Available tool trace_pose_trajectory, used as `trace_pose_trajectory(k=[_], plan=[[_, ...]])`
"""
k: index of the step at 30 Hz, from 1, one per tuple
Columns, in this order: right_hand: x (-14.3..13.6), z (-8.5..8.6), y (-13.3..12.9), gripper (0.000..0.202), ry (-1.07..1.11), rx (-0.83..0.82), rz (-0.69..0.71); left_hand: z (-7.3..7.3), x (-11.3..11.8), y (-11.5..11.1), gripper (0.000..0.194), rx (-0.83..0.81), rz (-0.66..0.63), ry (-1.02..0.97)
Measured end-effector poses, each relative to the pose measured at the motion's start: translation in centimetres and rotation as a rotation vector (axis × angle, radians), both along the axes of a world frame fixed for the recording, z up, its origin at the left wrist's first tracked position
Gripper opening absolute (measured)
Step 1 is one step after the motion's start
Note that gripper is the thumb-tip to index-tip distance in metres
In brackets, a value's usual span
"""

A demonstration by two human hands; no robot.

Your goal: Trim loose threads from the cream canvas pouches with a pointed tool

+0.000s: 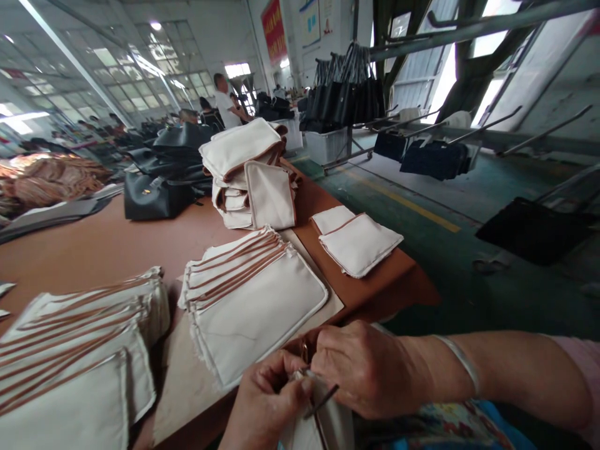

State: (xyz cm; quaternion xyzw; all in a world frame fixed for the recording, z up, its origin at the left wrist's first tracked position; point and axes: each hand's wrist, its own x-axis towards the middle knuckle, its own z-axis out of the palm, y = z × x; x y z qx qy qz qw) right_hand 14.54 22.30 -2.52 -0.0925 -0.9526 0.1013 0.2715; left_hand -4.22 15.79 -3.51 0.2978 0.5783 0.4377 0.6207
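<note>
At the table's front edge, my left hand [276, 394] pinches a cream fabric pouch [337, 422] with brown trim between thumb and fingers. My right hand [356, 369] is closed in a fist against the same pouch, its fingertips gripping the upper edge beside my left thumb. A thin dark strip [322, 401] crosses the pouch below my fingers; what it belongs to is hidden. A small brown piece with a metal glint shows just above my fingertips. Right beyond my hands lies a fanned stack of cream pouches [262, 306] with brown edging, on a sheet of board [187, 400].
Another fanned pouch stack [65, 400] lies at left. A taller pile [244, 150] stands behind, beside black bags [157, 194]. Two pouches [360, 244] lie near the right edge of the brown tabletop [94, 244]. Black bags [347, 100] hang on a rack; a person [227, 103] stands beyond.
</note>
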Motion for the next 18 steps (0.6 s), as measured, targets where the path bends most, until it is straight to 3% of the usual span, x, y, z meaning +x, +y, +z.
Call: trace_pose_trajectory(k=[13,16,18], plan=[[-0.2,-0.3,0.1,0.013,-0.132,0.151,0.03,0.3,0.5,0.1,0.032,0.039,-0.109,0.144],[-0.4,-0.1,0.7,0.012,-0.164,0.073,0.055,0.6,0.8,0.4,0.028,0.073,-0.171,0.193],[-0.6,0.1,1.5,0.01,-0.147,-0.146,0.038,0.7,0.8,0.5,0.025,0.071,-0.223,0.214]])
